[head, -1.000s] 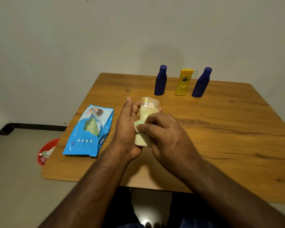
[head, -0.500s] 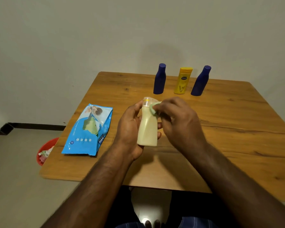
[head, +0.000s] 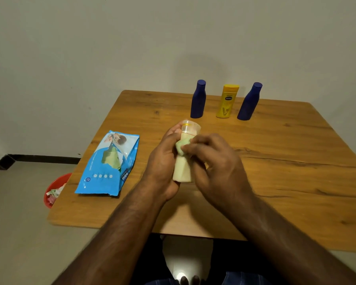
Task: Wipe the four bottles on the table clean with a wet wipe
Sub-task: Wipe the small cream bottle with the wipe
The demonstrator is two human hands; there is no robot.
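Note:
My left hand grips a cream bottle with a clear cap, upright above the middle of the wooden table. My right hand pinches a pale green wet wipe against the bottle's upper body, just under the cap. At the table's far edge stand two dark blue bottles with a yellow bottle between them. The lower right side of the cream bottle is hidden behind my right hand.
A blue wet wipe pack lies flat on the table to the left of my hands. A red bin with crumpled scraps stands on the floor beside the table's left edge. A plain wall rises right behind the table.
My right hand slid the wipe from the bottle's lower body up to the cap, then back down to just under the cap. My left hand kept holding the bottle.

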